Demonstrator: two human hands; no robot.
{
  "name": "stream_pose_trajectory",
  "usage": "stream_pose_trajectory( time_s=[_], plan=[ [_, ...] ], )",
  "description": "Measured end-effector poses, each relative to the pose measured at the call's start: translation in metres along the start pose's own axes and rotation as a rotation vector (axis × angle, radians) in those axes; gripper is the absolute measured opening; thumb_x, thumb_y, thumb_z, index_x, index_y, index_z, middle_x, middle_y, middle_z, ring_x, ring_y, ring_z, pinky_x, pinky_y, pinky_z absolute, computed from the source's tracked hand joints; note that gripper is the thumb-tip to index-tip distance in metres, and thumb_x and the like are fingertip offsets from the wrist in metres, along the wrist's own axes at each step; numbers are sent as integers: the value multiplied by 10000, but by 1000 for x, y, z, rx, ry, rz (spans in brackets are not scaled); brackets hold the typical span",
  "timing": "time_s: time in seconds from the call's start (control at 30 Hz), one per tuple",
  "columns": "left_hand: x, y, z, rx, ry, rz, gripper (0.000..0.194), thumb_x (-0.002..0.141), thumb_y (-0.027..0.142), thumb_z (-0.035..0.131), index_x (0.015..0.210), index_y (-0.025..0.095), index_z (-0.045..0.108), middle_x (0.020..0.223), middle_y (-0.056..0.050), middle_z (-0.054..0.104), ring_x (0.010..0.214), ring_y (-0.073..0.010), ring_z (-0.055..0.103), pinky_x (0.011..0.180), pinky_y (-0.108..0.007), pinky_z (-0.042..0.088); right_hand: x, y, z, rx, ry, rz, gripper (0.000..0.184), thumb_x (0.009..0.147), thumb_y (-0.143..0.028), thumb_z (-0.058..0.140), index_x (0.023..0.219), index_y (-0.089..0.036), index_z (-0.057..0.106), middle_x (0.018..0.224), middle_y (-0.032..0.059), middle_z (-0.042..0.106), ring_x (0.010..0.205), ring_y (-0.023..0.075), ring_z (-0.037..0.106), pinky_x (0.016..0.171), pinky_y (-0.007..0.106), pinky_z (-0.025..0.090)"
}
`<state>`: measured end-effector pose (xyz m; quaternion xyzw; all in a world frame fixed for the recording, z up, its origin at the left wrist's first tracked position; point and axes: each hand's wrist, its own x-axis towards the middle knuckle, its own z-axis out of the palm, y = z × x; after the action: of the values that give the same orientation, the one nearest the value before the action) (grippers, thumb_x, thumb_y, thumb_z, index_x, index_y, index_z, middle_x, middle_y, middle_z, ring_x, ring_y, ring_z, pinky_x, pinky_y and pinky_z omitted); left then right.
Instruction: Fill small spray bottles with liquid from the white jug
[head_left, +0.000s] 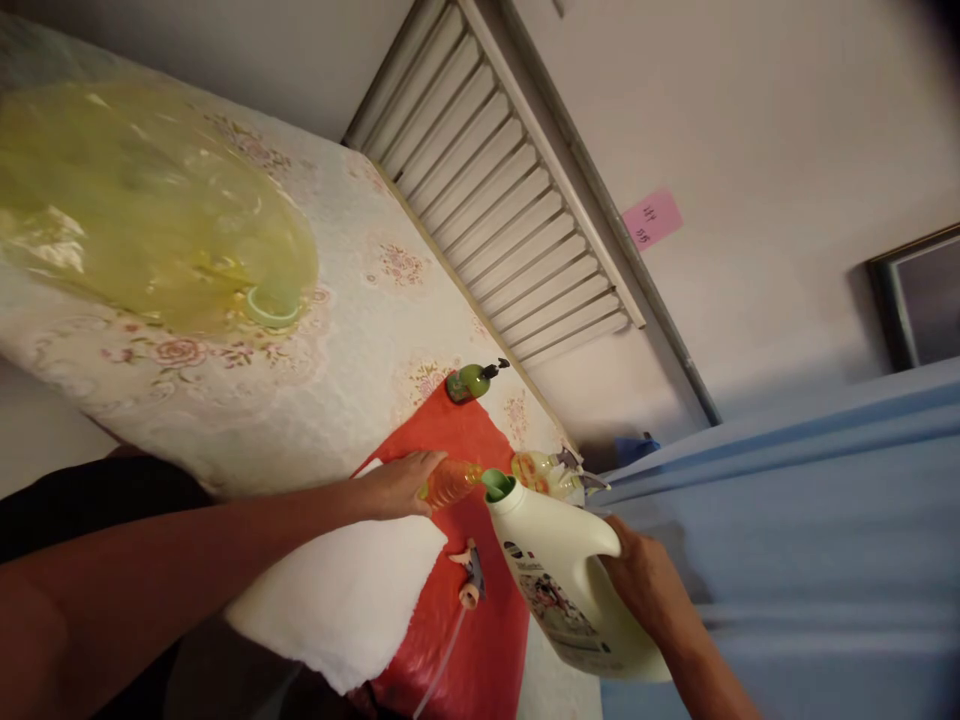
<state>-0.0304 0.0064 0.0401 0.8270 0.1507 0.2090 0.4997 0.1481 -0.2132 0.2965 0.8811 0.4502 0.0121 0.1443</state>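
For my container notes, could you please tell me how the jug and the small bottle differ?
The jug is much larger than the small bottle. The jug is opaque and cream-coloured with a printed label, whereas the small bottle is see-through and looks orange. The right hand grips the jug's handle; the left hand holds the small bottle, which shows no handle. Both are handheld, with their openings close together.

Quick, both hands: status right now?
Left hand: closed, holding the ribbed bottle.
Right hand: closed, holding the large pale jug by its handle.
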Motion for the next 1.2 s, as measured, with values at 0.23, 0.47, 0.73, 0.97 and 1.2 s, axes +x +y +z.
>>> stream_pose_trajectory(
  time_s=[0.23, 0.47, 0.73, 0.97, 1.2],
  plan=[
    [-1, 1, -1, -13, 8, 25, 772, 676, 287, 744, 1368, 217, 407, 1334, -135, 569, 1253, -350, 526, 995, -430, 461, 0, -1, -4, -20, 10, -27, 194, 878, -155, 407, 875, -216, 591, 761, 38, 717, 671, 158, 652, 609, 224, 372],
    [1, -2, 2, -13, 8, 25, 787, 676, 309, 759, 1375, 215, 410, 1356, -135, 555, 1266, -357, 516, 1022, -431, 444, 1, -4, -8, -34, -1, 16, 198, 860, -154, 446, 933, -213, 620, 791, 46, 724, 691, 162, 658, 611, 225, 371],
    [3, -11, 7, -19, 9, 36, 812, 684, 317, 754, 1401, 212, 386, 1382, -141, 531, 1293, -352, 486, 1031, -431, 431, 2, -2, -8, -41, -8, -2, 213, 851, -122, 436, 923, -216, 614, 785, 41, 728, 690, 158, 659, 613, 226, 364],
    [3, -9, 6, -34, 5, 21, 818, 674, 331, 753, 1397, 229, 385, 1373, -142, 537, 1280, -365, 497, 1010, -456, 443, 3, -2, -10, -48, -9, -10, 198, 856, -137, 438, 909, -216, 611, 789, 45, 728, 701, 168, 667, 616, 229, 369],
    [2, -7, 5, -32, 11, 10, 802, 674, 336, 746, 1388, 228, 397, 1370, -142, 538, 1263, -355, 511, 1009, -445, 446, 4, -1, -10, -41, -21, -12, 200, 854, -126, 445, 923, -217, 610, 781, 37, 727, 692, 163, 668, 607, 223, 367]
  ],
)
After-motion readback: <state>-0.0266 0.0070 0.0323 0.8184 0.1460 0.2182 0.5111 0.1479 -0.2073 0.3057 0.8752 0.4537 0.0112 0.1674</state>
